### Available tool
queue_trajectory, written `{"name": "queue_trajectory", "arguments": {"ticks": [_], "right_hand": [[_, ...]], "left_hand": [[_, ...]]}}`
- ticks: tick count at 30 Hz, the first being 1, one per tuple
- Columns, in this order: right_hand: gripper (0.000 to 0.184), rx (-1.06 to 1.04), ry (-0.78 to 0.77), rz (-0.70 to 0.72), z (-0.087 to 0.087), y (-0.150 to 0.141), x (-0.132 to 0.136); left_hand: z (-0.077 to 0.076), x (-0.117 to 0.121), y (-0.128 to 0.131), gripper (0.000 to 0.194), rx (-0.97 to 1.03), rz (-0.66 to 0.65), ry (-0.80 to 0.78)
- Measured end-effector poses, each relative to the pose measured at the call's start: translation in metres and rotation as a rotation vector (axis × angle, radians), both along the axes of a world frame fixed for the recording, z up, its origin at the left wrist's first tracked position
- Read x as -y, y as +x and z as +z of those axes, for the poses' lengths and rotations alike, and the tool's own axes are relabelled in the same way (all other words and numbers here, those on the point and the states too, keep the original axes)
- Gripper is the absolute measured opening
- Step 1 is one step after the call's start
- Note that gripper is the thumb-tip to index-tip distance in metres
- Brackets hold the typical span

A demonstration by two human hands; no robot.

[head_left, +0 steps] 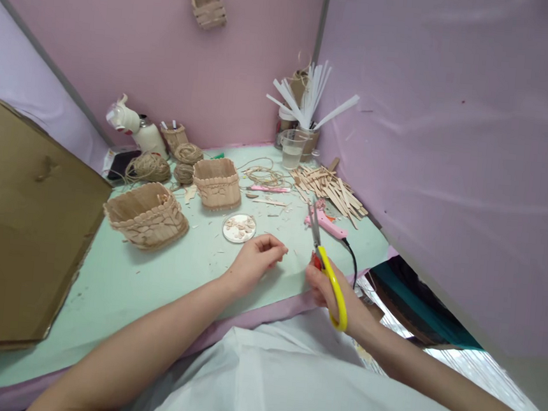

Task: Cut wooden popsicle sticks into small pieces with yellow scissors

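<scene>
My right hand (328, 290) grips a pair of scissors (332, 278) with yellow handles, blades pointing up and away from me. My left hand (257, 261) is pinched closed over the table; whatever its fingertips hold, if anything, is too small to make out. Just beyond that hand lies a round white dish (238, 237) with small wood chips in it. A pink hot glue gun (330, 226) rests behind the scissors. Two baskets made of wooden sticks, one nearer (150, 223) and one farther back (218, 188), stand to the left.
Craft sticks (337, 192) are heaped at the back right, near a clear cup (292, 151) and white glue sticks (315, 97). Twine balls (150, 168), a twine coil (267, 174) and a white bottle (150, 137) stand farther back. Large cardboard (27, 229) borders the left.
</scene>
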State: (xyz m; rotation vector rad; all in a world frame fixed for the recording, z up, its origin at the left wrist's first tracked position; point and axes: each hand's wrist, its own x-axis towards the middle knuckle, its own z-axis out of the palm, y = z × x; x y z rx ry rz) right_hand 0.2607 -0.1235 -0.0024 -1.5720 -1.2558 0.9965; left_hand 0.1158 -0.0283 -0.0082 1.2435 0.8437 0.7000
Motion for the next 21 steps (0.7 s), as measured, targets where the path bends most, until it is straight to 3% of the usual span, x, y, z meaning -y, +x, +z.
{"name": "queue_trajectory", "arguments": {"ticks": [3, 6, 21], "right_hand": [[0.034, 0.041, -0.114, 0.238, 0.010, 0.001, 0.012], [0.036, 0.076, -0.194, 0.340, 0.015, -0.001, 0.018], [0.038, 0.113, -0.258, 0.300, 0.013, -0.009, 0.019]], "left_hand": [[0.002, -0.006, -0.002, 0.016, 0.113, 0.065, -0.045], [0.005, -0.006, -0.002, 0.015, 0.158, 0.077, -0.076], [-0.001, 0.006, 0.004, 0.012, 0.093, 0.007, -0.105]]}}
